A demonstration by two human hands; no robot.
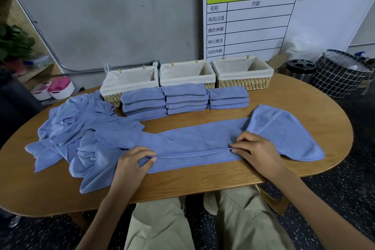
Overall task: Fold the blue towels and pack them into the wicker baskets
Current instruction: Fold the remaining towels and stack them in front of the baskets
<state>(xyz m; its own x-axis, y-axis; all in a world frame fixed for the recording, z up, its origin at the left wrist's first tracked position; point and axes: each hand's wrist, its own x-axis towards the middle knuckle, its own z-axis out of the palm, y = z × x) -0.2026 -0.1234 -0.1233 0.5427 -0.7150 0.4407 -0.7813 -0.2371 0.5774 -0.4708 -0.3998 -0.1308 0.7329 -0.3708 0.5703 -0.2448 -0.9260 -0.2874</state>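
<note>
Oval wooden table (223, 186), bearing all task items. White training-schedule board (284, 16) leaning on the wall behind. Long blue microfibre towel (192, 138) laid flat across the table's near half, long axis running left to right, its right end (284, 134) turned back in a loose flap. Heap of unfolded blue towels (77, 128) at the left, overlapping the long towel's left end. Three cloth-lined wicker baskets (187, 73) in a row at the far edge, none yet holding a towel. Three stacks of folded blue towels (184, 99) just in front of the baskets. Left hand (134, 160) and right hand (257, 148), well apart along the towel's near folded edge, each pinching that hem between thumb and fingertips. The hem lies between the two hands; the flap lies just beyond the right hand, which is therefore judged the nearer one to fold that end across.
</note>
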